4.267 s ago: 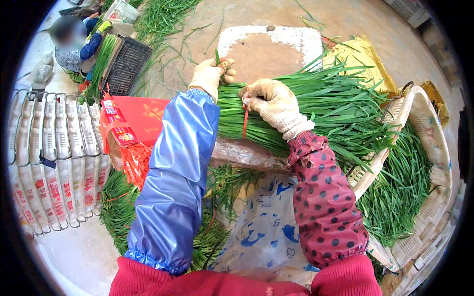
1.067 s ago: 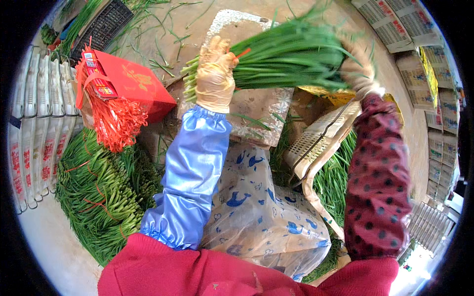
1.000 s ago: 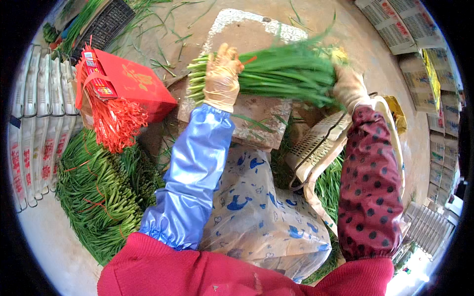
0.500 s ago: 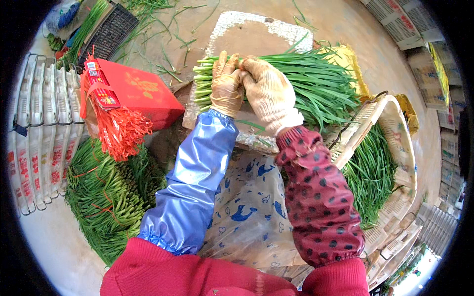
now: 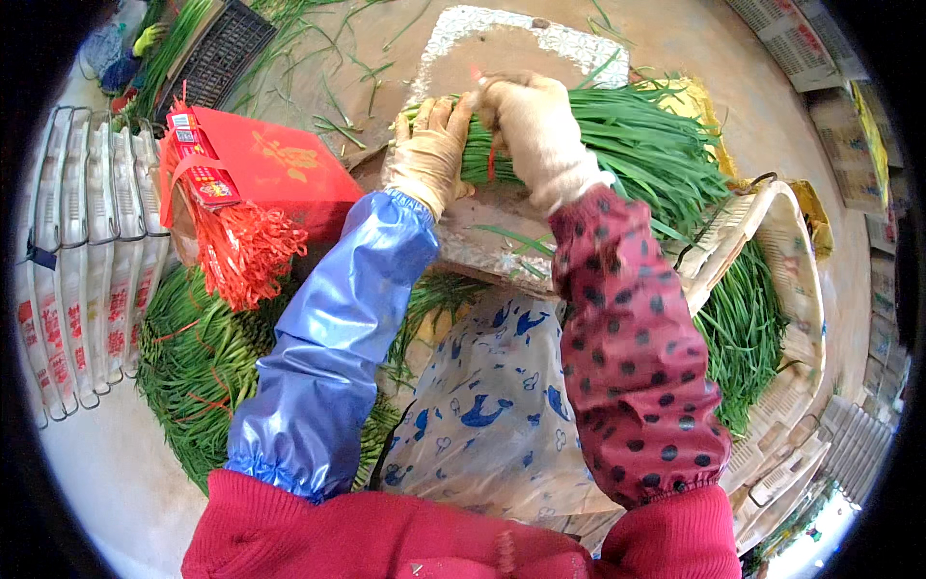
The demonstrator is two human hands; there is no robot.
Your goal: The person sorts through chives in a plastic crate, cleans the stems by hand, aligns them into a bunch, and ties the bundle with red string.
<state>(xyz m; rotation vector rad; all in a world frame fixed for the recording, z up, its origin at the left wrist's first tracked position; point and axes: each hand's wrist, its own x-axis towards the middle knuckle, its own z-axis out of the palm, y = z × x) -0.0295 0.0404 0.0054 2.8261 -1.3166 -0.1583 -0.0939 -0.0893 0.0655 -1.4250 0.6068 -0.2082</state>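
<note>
A bunch of long green chives [image 5: 651,145] lies across a worn, pale-edged board [image 5: 497,48], stems to the left and leaves to the right. My left hand [image 5: 426,156], in a tan glove, is closed over the stem end. Beside it my gloved right hand [image 5: 535,125] pinches a thin red tie [image 5: 491,162] on top of the bunch. The tie runs down the near side of the stems, and a red tip pokes up above the fingers. What passes under the bunch is hidden.
At left a red box [image 5: 280,159] bears a hank of red ties [image 5: 251,251]. Below it lie tied chive bunches [image 5: 198,367]. Stacked white crates [image 5: 92,261] stand far left. On the right a cream basket [image 5: 805,280] holds loose chives [image 5: 743,333]. A black crate [image 5: 227,58] is at back left.
A red tie now shows around the stems. My right hand has moved up a little and pulls at it, while my left hand has shifted slightly left and down, its fingers spread more.
</note>
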